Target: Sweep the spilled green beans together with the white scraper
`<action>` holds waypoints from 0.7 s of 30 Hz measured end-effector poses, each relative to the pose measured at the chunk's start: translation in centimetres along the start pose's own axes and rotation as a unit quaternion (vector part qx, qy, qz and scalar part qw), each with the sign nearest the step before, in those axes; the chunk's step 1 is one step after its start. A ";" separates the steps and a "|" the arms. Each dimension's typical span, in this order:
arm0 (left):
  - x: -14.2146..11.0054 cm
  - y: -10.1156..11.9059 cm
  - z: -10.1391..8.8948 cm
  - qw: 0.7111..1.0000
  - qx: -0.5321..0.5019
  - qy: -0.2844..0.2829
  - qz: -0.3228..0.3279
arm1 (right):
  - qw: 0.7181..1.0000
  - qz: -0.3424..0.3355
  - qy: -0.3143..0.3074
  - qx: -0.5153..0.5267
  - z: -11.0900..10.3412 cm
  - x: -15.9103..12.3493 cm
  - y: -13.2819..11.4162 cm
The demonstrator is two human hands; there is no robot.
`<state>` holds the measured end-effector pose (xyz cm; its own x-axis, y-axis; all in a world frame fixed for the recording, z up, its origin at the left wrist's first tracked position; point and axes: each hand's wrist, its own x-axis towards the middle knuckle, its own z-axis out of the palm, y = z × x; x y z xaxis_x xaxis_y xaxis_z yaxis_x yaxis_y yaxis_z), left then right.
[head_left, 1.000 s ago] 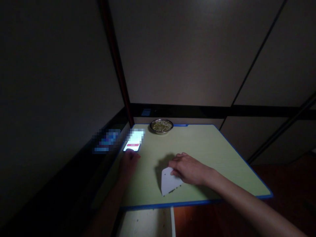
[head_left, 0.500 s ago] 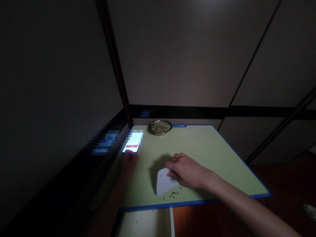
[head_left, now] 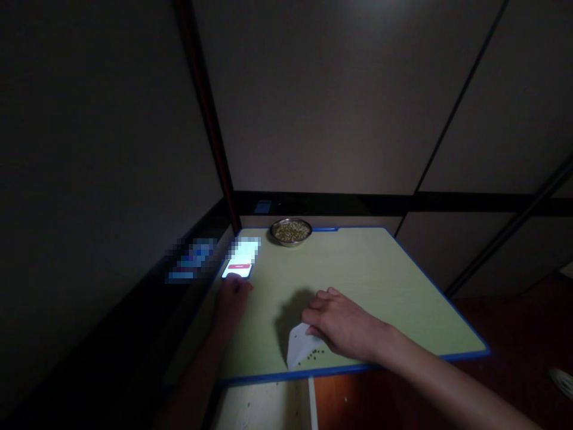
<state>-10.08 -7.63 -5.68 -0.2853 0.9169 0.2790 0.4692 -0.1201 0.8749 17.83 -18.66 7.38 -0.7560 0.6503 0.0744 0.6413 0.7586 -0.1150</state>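
Observation:
My right hand [head_left: 342,322] pinches a white flat plastic scraper [head_left: 299,343] with rounded corners, tilted with its lower edge on the green table near the front. Several small dark beans [head_left: 315,353] lie beside the scraper, close to the blue front rim. My left hand [head_left: 233,301] rests curled at the table's left side, at the near end of a lit phone [head_left: 239,260]; its fingers are dim, and no object shows in them. A metal bowl [head_left: 290,242] filled with green and pale beans stands at the back.
The green table [head_left: 358,263] has a blue rim and stands against dark wall panels. Below its front edge is a pale open drawer [head_left: 264,409] with a few dark specks in it. Reddish floor [head_left: 353,403] shows to the right of the drawer.
My right hand has drawn the scraper a little toward the table's front edge, and it now partly covers the beans. My left hand has stayed put.

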 end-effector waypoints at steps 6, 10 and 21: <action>-0.1 0.2 -0.1 1.000 0.009 0.001 0.011 | 1.000 0.012 -0.002 -0.007 -0.3 -2.0 0.8; -0.3 0.8 -0.3 0.999 0.025 0.004 0.021 | 1.000 0.024 0.004 -0.010 -0.3 -3.3 1.4; -0.5 1.6 -0.7 0.997 0.070 0.004 0.021 | 0.997 0.065 0.021 0.019 -0.3 -6.0 3.0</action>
<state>-9.78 -8.51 -4.10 -0.2696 0.9087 0.3189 0.5934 -0.1040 0.7981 24.33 -20.31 6.84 -0.6597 0.7452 0.0972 0.7279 0.6658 -0.1638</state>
